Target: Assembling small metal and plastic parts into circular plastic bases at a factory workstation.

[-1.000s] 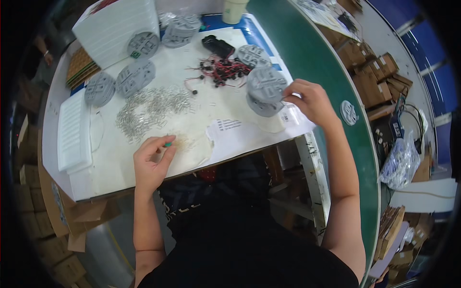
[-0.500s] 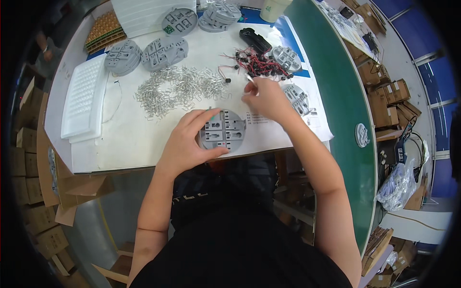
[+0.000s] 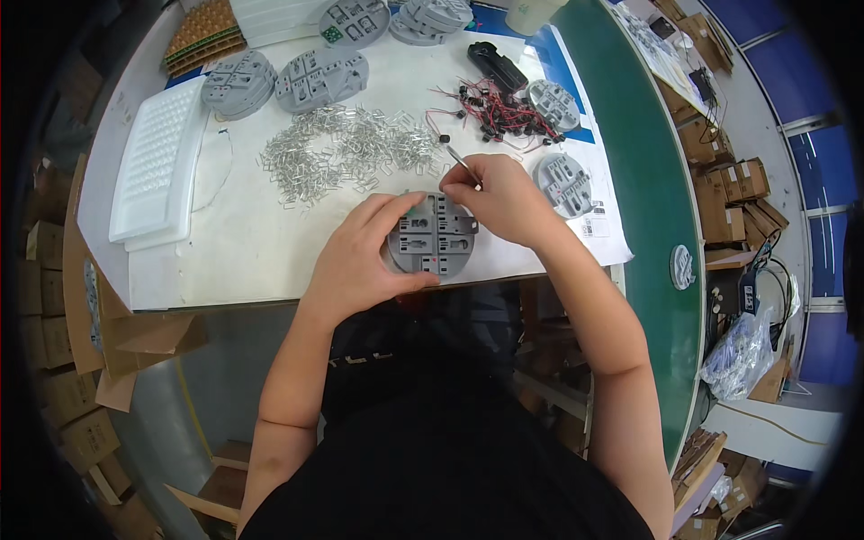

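Flat on the table's near edge lies a round grey plastic disc point(image 3: 416, 262) with several dark slots and raised blocks. My left hand point(image 3: 362, 256) is curled round its left side, thumb at the near rim and fingers at the far rim. Between the fingers of my right hand point(image 3: 504, 196) is a slim silver tool point(image 3: 461, 162), perhaps tweezers, its visible end slanting up and left. The right fingertips are bent down at the disc's far right rim; whether they hold a small part there is hidden.
Beyond the disc lies a pile of U-shaped metal clips point(image 3: 337, 148). Small black parts with red wires point(image 3: 504, 112) and a black plastic housing point(image 3: 495, 65) lie right of it. More grey discs point(image 3: 322, 79) stand around. A white tray point(image 3: 157, 162) sits left.
My right hand has come nearer, from beside the wired parts to the disc's far rim, with the silver tool. My left hand stays on the disc. The whole view has shifted slightly.
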Tool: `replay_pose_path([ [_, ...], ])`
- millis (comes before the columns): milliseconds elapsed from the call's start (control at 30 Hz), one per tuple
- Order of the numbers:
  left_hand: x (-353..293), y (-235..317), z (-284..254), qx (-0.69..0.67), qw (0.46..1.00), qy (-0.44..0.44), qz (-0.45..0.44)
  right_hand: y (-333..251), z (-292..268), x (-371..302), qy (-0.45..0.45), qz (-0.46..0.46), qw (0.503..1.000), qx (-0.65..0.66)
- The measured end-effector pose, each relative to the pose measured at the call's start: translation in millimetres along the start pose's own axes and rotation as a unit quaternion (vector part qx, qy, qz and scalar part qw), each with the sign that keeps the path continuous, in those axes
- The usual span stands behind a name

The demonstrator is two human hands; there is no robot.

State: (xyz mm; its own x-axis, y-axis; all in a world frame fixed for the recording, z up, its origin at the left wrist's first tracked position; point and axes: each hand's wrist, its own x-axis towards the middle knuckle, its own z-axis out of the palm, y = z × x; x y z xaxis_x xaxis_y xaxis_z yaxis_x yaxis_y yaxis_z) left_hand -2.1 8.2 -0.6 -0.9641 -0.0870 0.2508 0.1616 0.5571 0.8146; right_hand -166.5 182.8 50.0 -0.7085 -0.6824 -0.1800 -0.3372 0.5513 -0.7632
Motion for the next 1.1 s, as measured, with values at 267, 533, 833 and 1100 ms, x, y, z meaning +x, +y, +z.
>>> replay_pose_path([
  [267, -1, -2, 1, 0.012, 1.000, 0.011, 0.016, -8, 16, -1, 0.052, 0.027, 0.996, -0.061],
  [533, 0, -1, -1, 0.001, 1.000, 0.007, 0.013, 19, 10, -24, 0.055, -0.153, 0.975, -0.152],
  [833, 9, -4, -2, -0.043, 0.999, 0.025, -0.016, 38, 42, -47, 0.203, -0.271, 0.898, -0.282],
  [1100, 41, 23, -7, -0.011, 0.999, 0.009, -0.047, 51, 56, -42, 0.313, -0.323, 0.870, -0.202],
])
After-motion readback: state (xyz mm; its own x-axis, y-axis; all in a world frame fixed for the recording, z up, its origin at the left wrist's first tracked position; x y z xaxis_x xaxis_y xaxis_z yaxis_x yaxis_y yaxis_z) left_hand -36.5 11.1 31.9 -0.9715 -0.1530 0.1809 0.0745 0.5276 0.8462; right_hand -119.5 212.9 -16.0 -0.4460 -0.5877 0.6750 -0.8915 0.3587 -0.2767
